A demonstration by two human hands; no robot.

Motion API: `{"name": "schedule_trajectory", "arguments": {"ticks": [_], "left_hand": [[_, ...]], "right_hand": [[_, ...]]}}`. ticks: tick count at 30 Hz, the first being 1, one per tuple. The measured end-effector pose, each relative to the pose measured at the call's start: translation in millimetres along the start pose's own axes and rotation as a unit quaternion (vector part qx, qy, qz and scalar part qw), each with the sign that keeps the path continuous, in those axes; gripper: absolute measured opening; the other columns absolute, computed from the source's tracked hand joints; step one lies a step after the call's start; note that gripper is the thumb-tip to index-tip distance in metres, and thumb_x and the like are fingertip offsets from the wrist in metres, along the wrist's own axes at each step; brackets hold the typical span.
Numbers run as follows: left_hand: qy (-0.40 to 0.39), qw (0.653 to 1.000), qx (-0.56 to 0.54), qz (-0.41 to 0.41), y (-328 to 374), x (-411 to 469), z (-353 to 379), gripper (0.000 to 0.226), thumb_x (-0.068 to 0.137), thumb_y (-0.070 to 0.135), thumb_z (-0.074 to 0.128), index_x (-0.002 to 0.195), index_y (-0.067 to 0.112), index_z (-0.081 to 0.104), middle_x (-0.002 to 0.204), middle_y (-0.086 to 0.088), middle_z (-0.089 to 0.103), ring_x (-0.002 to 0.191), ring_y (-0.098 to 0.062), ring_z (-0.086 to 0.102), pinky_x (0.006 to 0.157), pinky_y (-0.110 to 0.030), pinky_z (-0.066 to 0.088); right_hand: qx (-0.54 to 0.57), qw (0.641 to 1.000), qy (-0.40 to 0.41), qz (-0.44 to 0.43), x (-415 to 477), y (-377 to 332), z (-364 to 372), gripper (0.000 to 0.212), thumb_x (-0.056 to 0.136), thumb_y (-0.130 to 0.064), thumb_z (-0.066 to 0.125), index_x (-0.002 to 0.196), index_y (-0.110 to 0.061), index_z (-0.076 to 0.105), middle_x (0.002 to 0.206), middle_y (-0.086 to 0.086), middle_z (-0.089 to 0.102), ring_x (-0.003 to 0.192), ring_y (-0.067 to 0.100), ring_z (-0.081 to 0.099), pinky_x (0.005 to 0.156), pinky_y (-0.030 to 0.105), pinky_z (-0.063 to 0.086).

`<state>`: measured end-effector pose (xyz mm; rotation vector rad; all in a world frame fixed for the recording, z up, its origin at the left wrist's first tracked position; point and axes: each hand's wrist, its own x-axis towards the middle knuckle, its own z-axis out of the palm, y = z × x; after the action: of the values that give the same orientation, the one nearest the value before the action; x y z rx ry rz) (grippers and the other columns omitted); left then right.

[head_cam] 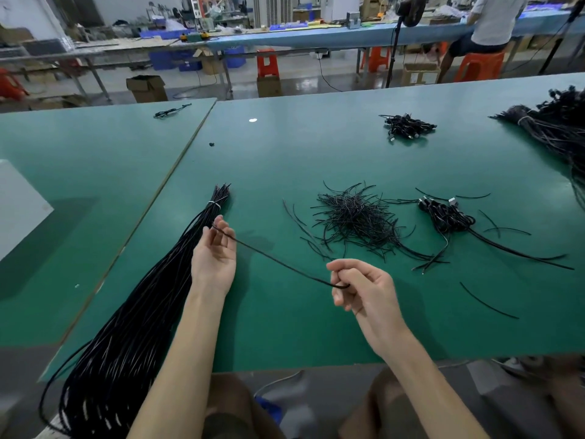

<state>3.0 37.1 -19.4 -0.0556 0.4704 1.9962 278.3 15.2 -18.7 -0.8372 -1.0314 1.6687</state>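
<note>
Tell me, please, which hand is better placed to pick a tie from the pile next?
Probably the right. The right hand pinches the cable just in front of the pile, while the left hand holds the cable's other end beside the bundle, farther from it.

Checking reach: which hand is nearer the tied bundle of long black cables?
Left. The left hand sits right against the edge of the bundle; the right hand is well off to its right, pinching the single cable that both hands hold.
</note>
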Motion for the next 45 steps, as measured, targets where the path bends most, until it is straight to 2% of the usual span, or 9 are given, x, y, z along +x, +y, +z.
{"name": "schedule_trajectory", "arguments": {"ticks": [7,18,22,25,28,30,36,41,45], "left_hand": [[-0.007,1.000,0.006,-0.004,-2.0,6.1,0.6,0.029,0.110,0.020,0.042,0.105,0.000,0.062,0.079,-0.001,0.065,0.061,-0.008,0.063,0.061,-0.015,0.053],[-0.063,0.995,0.049,-0.063,-7.2,-0.8,-0.9,0.025,0.109,0.028,0.047,0.094,0.012,0.059,0.068,0.010,0.050,0.054,-0.003,0.049,0.055,-0.015,0.045],[-0.071,0.994,0.056,-0.060,-5.6,-1.3,-0.8,0.026,0.109,0.023,0.049,0.102,0.009,0.069,0.076,0.008,0.062,0.061,-0.004,0.060,0.061,-0.017,0.052],[-0.101,0.991,0.056,-0.067,-6.8,-1.9,-0.5,0.037,0.107,0.023,0.047,0.103,0.004,0.078,0.084,0.006,0.075,0.073,-0.006,0.071,0.067,-0.020,0.058],[-0.125,0.987,0.072,-0.073,-8.6,-3.0,-0.8,0.044,0.109,0.031,0.044,0.107,0.005,0.080,0.090,0.003,0.079,0.082,-0.008,0.076,0.071,-0.022,0.061],[-0.138,0.983,0.096,-0.075,-10.9,-4.7,0.3,0.048,0.108,0.040,0.043,0.109,0.009,0.080,0.095,0.004,0.079,0.089,-0.007,0.076,0.075,-0.022,0.061],[-0.177,0.971,0.120,-0.110,-15.0,-14.0,5.9,0.048,0.105,0.043,0.042,0.111,0.014,0.080,0.107,0.001,0.078,0.105,-0.013,0.074,0.086,-0.028,0.060],[-0.200,0.968,0.066,-0.139,-12.5,-19.7,6.0,0.043,0.100,0.038,0.047,0.114,0.010,0.078,0.113,-0.005,0.077,0.110,-0.019,0.073,0.089,-0.035,0.061],[-0.205,0.966,0.043,-0.150,-10.8,-21.5,7.4,0.039,0.096,0.032,0.056,0.116,0.006,0.076,0.115,-0.010,0.076,0.111,-0.025,0.073,0.092,-0.041,0.060]], "right_hand": [[-0.043,0.995,0.080,-0.045,-18.2,-19.1,-52.8,0.032,0.094,0.010,0.053,0.084,-0.008,0.078,0.074,0.010,0.064,0.046,0.016,0.056,0.042,0.020,0.040],[-0.192,0.976,0.079,-0.068,-4.3,-8.7,-39.8,0.015,0.101,-0.013,0.063,0.114,-0.012,0.072,0.090,0.008,0.075,0.073,0.029,0.077,0.067,0.024,0.059],[-0.319,0.941,0.070,-0.087,-3.1,-6.0,-40.9,0.043,0.098,-0.024,0.068,0.139,-0.024,0.055,0.127,-0.001,0.055,0.091,0.010,0.074,0.084,0.018,0.056],[-0.395,0.912,0.050,-0.094,-4.6,-6.2,-38.8,0.072,0.092,-0.032,0.074,0.155,-0.027,0.039,0.157,-0.016,0.020,0.132,-0.003,0.050,0.111,0.025,0.044],[-0.567,0.811,0.039,-0.139,-3.9,-4.6,-32.9,0.077,0.090,-0.049,0.070,0.157,-0.029,0.037,0.168,-0.014,0.004,0.156,0.009,-0.002,0.127,0.046,0.011],[-0.630,0.760,0.009,-0.160,-4.3,-2.2,-19.9,0.077,0.090,-0.061,0.059,0.156,-0.027,0.038,0.168,-0.008,0.016,0.155,0.007,-0.009,0.128,0.047,-0.006],[-0.619,0.756,-0.116,-0.179,1.6,25.4,43.5,0.068,0.102,-0.050,0.051,0.159,-0.017,0.032,0.158,-0.003,0.039,0.153,0.010,0.015,0.128,0.036,-0.008],[-0.556,0.799,-0.161,-0.165,16.1,36.4,77.3,0.059,0.105,-0.037,0.054,0.154,-0.009,0.038,0.144,0.003,0.052,0.141,0.016,0.034,0.125,0.035,0.022],[-0.542,0.808,-0.133,-0.188,21.1,35.8,77.4,0.026,0.104,-0.029,0.059,0.118,-0.009,0.066,0.108,0.000,0.061,0.109,0.014,0.046,0.100,0.029,0.042]]}}
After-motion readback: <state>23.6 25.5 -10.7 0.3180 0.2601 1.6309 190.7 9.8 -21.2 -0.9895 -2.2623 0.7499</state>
